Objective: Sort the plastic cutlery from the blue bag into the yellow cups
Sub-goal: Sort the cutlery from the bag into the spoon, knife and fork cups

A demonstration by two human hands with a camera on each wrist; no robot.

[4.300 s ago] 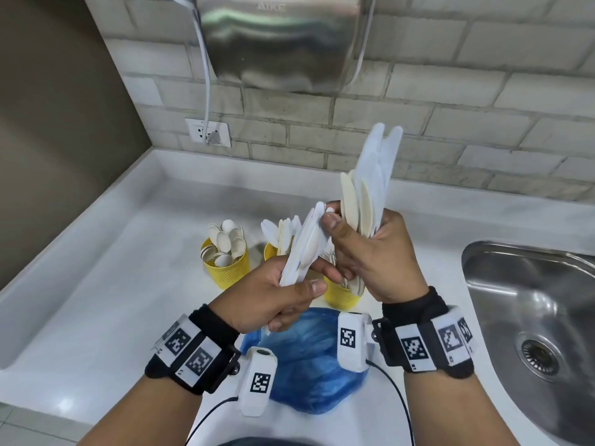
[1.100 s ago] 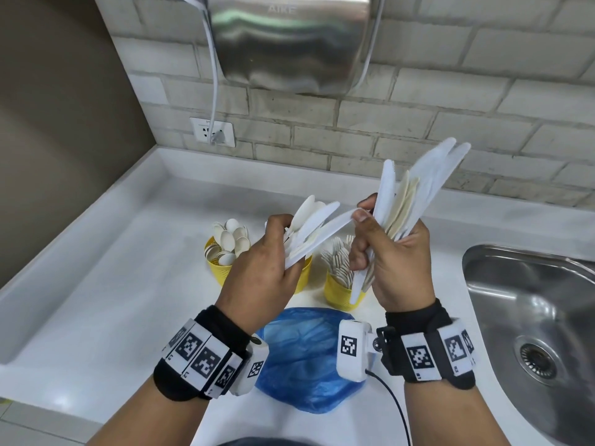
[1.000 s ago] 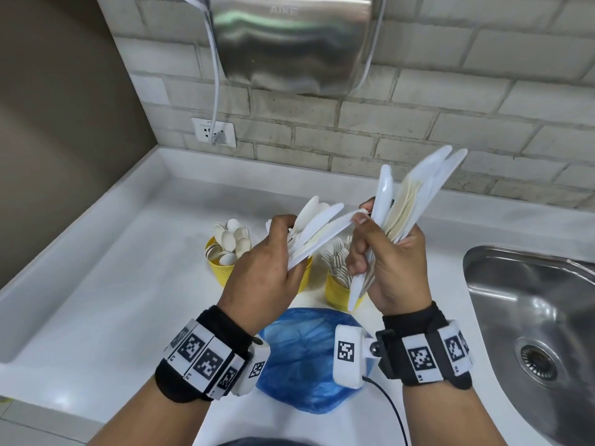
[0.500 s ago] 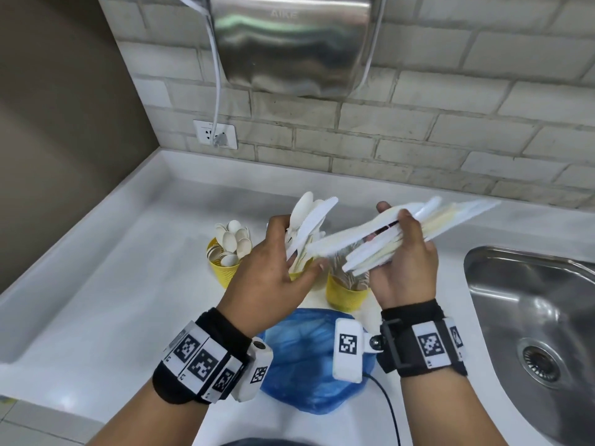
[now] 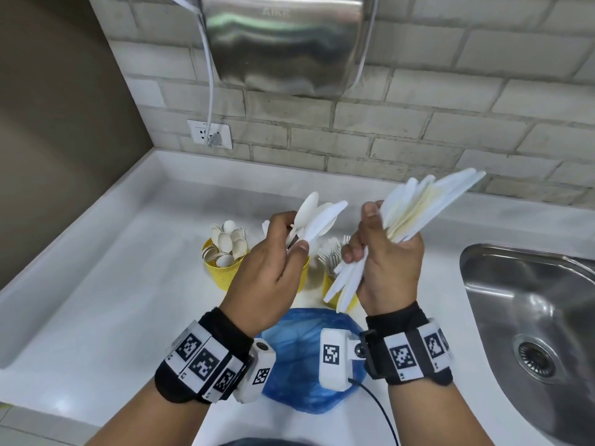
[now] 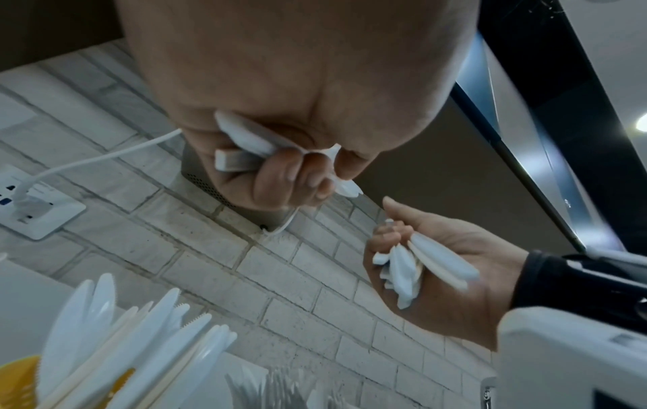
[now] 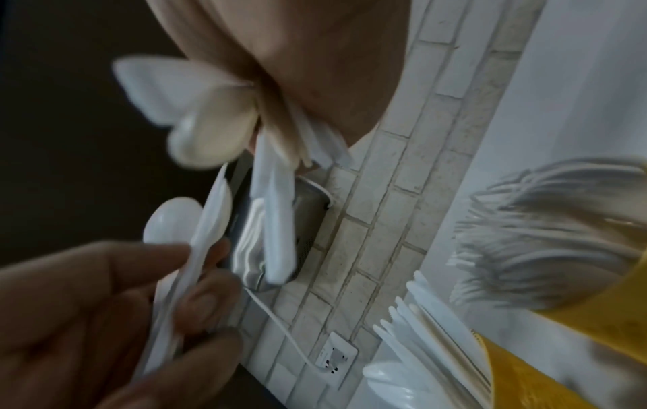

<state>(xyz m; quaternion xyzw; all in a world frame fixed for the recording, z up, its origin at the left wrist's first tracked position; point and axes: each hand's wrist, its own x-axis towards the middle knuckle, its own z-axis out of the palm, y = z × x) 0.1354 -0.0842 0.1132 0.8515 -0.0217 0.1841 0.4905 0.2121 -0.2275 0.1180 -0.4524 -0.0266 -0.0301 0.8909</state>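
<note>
Above the counter [image 5: 96, 284], both hands are raised and loaded with white plastic cutlery. Left hand [image 5: 270, 268] pinches a small fan of pieces, a spoon [image 5: 307, 206] and serrated knives among them, between thumb and curled fingers. Right hand [image 5: 386, 262] is clenched round a larger bundle of knives [image 5: 428, 201], blades fanning toward 2 o'clock, handles projecting below the palm. The hands are near each other but apart.

Three yellow cups stand at 12 o'clock from the blue bag [image 5: 306, 349]: the spoon cup [image 5: 225, 272] at the left, the knife cup [image 7: 518, 368] in the middle behind the left hand, the fork cup [image 5: 335, 284] at the right, partly hidden by the right hand's handles.

Judgement: the step in hand is separating types. Recommended practice: isolate one type per hand, align handles downward, and lower them squarely into the matching cup, since these light cups may tip under a sideways push. The left hand's mixed fan needs the spoon removed before release.
</note>
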